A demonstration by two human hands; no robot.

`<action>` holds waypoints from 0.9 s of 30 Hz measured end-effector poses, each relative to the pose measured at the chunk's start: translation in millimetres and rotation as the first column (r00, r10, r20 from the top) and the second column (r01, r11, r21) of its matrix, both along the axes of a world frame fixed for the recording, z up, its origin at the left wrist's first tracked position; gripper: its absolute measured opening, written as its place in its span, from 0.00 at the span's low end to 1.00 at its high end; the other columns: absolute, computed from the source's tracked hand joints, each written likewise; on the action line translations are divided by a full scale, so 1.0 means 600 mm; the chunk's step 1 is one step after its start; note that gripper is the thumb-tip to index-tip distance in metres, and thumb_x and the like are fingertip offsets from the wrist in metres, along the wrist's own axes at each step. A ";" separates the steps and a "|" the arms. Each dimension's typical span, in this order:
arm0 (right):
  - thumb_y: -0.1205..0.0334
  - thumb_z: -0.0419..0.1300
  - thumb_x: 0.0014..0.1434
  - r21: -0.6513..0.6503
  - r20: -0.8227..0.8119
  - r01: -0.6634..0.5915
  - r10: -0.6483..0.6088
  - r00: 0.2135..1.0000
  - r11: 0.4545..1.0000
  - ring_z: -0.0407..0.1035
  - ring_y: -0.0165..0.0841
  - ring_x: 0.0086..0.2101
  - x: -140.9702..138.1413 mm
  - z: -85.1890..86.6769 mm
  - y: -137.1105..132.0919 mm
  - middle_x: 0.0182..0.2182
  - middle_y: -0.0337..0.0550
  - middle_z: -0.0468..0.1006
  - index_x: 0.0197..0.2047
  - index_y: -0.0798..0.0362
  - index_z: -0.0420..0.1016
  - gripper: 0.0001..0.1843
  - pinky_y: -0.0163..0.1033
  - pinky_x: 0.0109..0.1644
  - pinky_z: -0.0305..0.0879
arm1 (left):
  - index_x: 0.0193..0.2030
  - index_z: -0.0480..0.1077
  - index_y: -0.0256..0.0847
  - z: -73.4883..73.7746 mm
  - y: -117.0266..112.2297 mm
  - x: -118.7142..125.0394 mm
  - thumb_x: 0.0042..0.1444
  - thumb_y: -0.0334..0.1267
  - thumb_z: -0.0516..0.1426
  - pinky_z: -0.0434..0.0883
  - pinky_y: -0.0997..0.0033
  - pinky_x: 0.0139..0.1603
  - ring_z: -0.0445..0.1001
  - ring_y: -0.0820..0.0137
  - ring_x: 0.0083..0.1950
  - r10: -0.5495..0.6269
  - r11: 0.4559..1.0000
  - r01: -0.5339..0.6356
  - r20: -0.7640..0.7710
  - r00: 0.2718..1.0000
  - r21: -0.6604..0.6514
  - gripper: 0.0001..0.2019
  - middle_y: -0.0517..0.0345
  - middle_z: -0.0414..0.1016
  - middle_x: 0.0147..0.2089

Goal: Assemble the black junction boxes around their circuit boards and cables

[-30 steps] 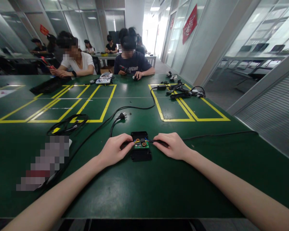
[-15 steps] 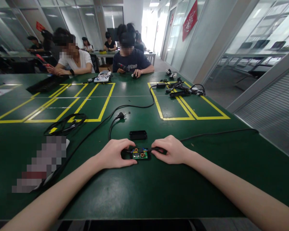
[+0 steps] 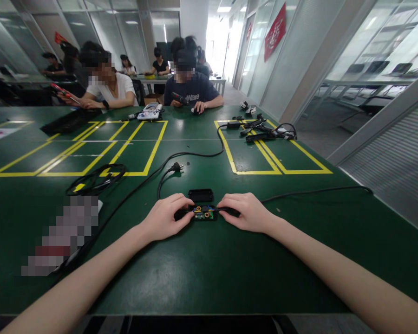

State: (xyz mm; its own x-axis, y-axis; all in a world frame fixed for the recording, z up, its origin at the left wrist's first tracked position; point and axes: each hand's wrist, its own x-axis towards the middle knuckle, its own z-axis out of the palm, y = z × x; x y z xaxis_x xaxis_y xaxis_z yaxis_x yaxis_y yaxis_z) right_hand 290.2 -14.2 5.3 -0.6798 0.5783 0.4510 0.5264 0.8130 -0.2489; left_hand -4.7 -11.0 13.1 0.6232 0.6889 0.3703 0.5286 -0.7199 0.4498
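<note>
An opened black adapter case [image 3: 205, 220] lies on the green table in front of me, with a green circuit board [image 3: 202, 215] in it carrying copper-wound coils and coloured wires. My left hand [image 3: 167, 216] is closed at the left end of the case, thumb and fingers on its edges. At the other end, my right hand [image 3: 248, 212] pinches the black cable [image 3: 226, 211] where it enters the case; some fingertips are hidden. Just beyond the case lies its loose black cover [image 3: 200, 195], hollow side up.
Nearby lie a black plug [image 3: 176, 167], a coiled cable [image 3: 95, 180] and a blurred flat object [image 3: 66, 232]. A pile of black adapters and cables [image 3: 268, 130] sits at the far right. Two people [image 3: 186, 86] work across the table, one holding a dark tool.
My left hand has gone from spread around the case to closed on its left end. Both hands and the case have shifted slightly away from me.
</note>
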 end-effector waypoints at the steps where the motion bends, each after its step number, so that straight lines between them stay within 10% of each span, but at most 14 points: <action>1: 0.64 0.58 0.70 0.010 0.004 -0.004 0.004 1.000 1.000 0.77 0.33 0.33 0.000 0.001 0.000 0.35 0.43 0.82 0.44 0.52 0.78 0.07 0.36 0.34 0.66 | 0.44 0.76 0.42 0.001 0.000 -0.001 0.66 0.35 0.57 0.73 0.72 0.36 0.77 0.69 0.36 0.004 1.000 -0.004 0.009 1.000 0.003 0.05 0.57 0.78 0.38; 27: 0.64 0.54 0.74 0.167 0.267 -0.100 0.053 0.962 0.981 0.72 0.36 0.35 -0.006 0.013 -0.004 0.34 0.46 0.81 0.40 0.55 0.77 0.13 0.41 0.41 0.64 | 0.30 0.69 0.41 0.003 -0.003 0.007 0.67 0.33 0.56 0.64 0.68 0.39 0.69 0.68 0.34 -0.005 1.000 0.004 -0.038 0.999 -0.025 0.12 0.61 0.70 0.31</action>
